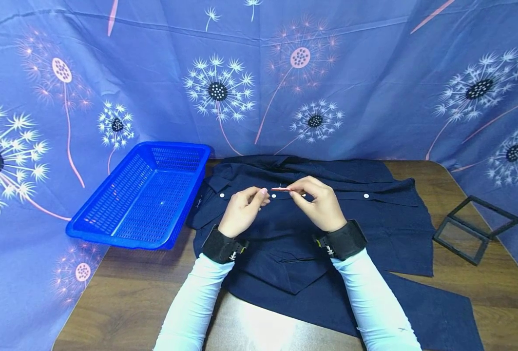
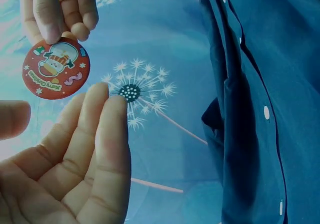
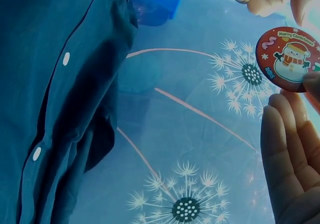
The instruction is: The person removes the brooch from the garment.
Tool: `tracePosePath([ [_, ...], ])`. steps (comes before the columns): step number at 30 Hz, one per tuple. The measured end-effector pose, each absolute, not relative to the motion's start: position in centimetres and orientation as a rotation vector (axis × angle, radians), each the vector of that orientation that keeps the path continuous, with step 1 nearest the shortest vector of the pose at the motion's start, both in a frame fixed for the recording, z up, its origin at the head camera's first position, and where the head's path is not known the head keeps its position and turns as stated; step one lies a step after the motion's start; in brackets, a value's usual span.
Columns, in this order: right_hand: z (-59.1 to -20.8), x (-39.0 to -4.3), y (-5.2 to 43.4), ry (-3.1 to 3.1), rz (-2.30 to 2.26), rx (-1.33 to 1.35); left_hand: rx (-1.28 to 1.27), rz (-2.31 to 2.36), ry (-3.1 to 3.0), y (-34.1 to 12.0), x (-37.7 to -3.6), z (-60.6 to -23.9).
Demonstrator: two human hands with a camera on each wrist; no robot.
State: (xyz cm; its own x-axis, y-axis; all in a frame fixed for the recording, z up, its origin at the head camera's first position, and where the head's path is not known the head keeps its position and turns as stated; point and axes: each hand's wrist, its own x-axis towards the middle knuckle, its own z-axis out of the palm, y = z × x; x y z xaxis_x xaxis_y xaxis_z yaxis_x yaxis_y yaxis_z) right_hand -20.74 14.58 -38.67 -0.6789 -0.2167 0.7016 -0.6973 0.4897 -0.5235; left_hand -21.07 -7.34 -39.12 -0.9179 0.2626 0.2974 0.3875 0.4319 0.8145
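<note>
My right hand (image 1: 322, 204) pinches a round red button badge (image 2: 37, 68) by its edge, between thumb and fingers. A cartoon snowman and the words Merry Christmas are printed on its face. Seen edge-on in the head view, the badge (image 1: 279, 189) has a thin pin standing up from it. Just left of it is my left hand (image 1: 243, 209), its fingers (image 2: 107, 149) nearly straight and its thumb apart, with nothing between them. Below both hands a dark navy shirt (image 1: 386, 224) with white buttons lies spread on the table.
To the left stands a blue plastic basket (image 1: 173, 237) with perforated walls. A black hinged double frame (image 1: 458, 248) lies at the right on the wooden table (image 1: 123, 297). Behind the table hangs a blue cloth (image 1: 153, 58) with dandelion prints.
</note>
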Motion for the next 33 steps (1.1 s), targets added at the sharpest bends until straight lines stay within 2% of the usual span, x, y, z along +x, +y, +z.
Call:
tracePosePath([
  [33, -38.86, -20.33, 13.65, -2.173, 0.956, 0.899, -0.534, -1.697, -2.560, -7.66, -21.30, -39.04],
])
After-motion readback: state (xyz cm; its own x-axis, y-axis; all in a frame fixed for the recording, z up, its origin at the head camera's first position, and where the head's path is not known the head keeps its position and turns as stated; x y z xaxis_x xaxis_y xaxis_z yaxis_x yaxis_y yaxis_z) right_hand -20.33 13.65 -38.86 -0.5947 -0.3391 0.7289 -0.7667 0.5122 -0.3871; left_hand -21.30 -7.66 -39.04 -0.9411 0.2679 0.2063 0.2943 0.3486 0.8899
